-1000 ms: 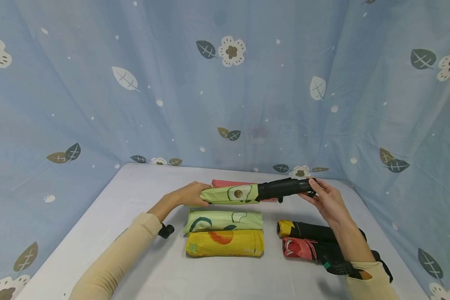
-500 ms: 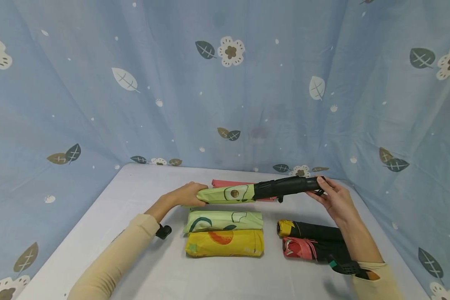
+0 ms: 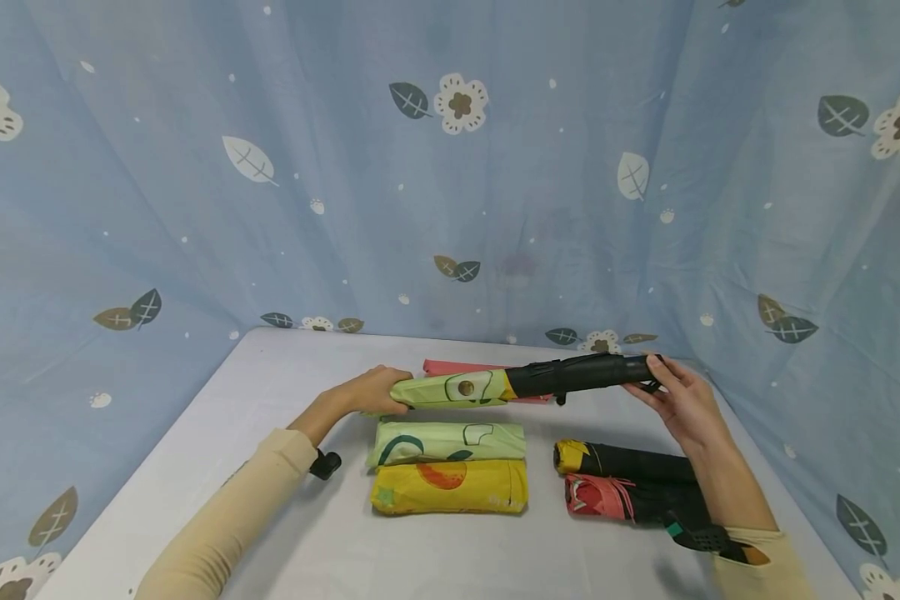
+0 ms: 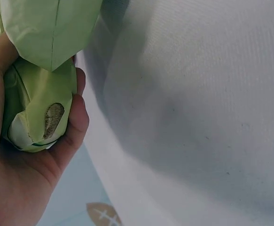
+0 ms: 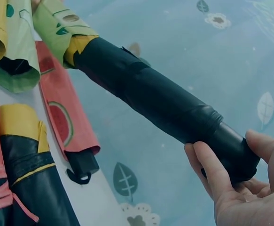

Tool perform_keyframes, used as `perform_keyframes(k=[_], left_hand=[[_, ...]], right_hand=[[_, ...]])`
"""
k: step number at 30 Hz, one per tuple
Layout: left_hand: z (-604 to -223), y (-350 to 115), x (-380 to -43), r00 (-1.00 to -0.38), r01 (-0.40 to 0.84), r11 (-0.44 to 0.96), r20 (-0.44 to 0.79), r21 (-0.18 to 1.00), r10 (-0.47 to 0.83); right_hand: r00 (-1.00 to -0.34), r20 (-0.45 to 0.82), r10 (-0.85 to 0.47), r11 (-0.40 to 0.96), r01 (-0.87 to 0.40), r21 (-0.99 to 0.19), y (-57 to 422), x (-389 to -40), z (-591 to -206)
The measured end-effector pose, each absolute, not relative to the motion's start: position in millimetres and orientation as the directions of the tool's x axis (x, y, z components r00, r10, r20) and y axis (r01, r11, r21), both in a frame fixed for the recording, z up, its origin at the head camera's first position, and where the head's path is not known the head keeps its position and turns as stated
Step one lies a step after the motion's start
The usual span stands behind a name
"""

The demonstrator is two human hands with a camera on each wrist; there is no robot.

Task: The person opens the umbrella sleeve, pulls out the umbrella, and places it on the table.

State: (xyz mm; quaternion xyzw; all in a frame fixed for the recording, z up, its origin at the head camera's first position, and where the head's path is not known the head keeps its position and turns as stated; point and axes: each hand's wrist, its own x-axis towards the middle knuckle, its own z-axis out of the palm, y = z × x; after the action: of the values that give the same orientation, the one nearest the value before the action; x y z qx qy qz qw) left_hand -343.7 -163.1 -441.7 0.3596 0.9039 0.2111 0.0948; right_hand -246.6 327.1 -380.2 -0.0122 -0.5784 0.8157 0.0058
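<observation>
The left hand (image 3: 378, 389) holds the closed end of the green sleeve (image 3: 427, 392), fingers curled round it. The right hand (image 3: 693, 408) pinches the black umbrella (image 3: 585, 374) at its end between thumb and fingers. Both items are aligned above the white table (image 3: 285, 358). Over the last second, the right hand has moved outward; more black length is exposed, and a yellow band (image 5: 80, 45) now shows at the sleeve mouth. Withdrawal appears well advanced, though the length remaining inside cannot be determined from here.
</observation>
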Motion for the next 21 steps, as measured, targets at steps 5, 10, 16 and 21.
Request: perform_keyframes(k=[5,10,16,21], left_hand=[[-444,-164,-346,-0.721,0.613,0.655,-0.025,0.441,0.692],[-446,-165,-346,-0.731,0.603,0.674,-0.042,0.427,0.681],[-447,-165,-344,-0.736,0.596,0.686,-0.06,0.417,0.675],[-448,-166,-343,-0.735,0.595,0.69,-0.067,0.413,0.675]], right_hand=[[-0.999,-0.023,0.041,-0.344,0.007,-0.939,333,-245,-381],[-0.998,-0.021,0.055,-0.362,0.0,-0.932,340,-243,-384],[-0.998,-0.018,0.065,-0.375,-0.008,-0.927,349,-242,-388],[-0.996,-0.034,0.079,-0.364,0.003,-0.931,356,-241,-392]])
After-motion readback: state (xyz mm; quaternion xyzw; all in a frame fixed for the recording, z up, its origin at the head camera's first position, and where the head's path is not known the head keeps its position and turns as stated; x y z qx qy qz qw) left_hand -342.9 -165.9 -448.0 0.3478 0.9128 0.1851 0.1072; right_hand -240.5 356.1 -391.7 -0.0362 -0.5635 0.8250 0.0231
